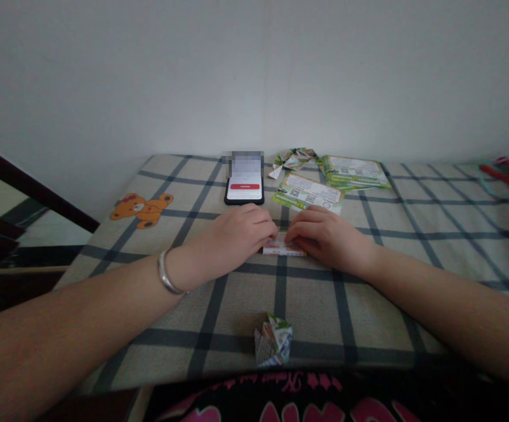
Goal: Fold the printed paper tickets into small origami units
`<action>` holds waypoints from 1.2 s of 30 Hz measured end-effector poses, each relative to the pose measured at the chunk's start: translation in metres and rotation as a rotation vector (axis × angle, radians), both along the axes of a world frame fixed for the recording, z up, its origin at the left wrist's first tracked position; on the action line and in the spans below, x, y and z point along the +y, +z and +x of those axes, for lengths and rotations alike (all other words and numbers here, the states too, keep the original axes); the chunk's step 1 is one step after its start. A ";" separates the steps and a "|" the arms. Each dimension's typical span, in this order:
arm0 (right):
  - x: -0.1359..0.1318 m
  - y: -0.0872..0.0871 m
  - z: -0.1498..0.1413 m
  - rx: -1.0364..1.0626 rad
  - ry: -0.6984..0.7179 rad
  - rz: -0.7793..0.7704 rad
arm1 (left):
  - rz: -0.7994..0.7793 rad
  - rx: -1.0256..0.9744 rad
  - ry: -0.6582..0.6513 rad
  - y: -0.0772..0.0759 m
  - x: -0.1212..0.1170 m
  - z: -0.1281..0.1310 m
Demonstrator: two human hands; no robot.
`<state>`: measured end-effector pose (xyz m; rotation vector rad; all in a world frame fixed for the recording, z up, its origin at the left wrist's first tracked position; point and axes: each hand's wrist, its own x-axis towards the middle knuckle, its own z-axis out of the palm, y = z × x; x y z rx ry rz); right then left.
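Checked tablecloth [377,319] was spread beneath the grip — paper slip [283,251] was touched between left hand [248,231] and right hand [324,234]; actual pinch couldn't be confirmed. Judged light, easily creased — best held by edges.

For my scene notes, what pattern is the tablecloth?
The tablecloth is beige with a dark blue-grey check, seen in the head view.

White paper [284,249] (orange in places)
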<state>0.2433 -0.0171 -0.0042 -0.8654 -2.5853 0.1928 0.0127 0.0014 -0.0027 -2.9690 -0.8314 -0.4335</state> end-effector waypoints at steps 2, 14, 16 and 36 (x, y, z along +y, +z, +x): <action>-0.001 0.001 0.000 -0.007 0.022 -0.011 | 0.041 0.043 -0.017 0.002 -0.002 -0.002; -0.011 0.016 0.004 -0.193 0.079 0.071 | 0.042 0.267 -0.077 0.032 -0.022 -0.012; -0.012 0.014 0.002 -0.225 0.063 0.135 | 0.004 0.269 -0.069 0.032 -0.023 -0.014; -0.011 0.002 0.000 -0.203 0.198 0.278 | 0.029 0.318 -0.048 0.034 -0.034 -0.015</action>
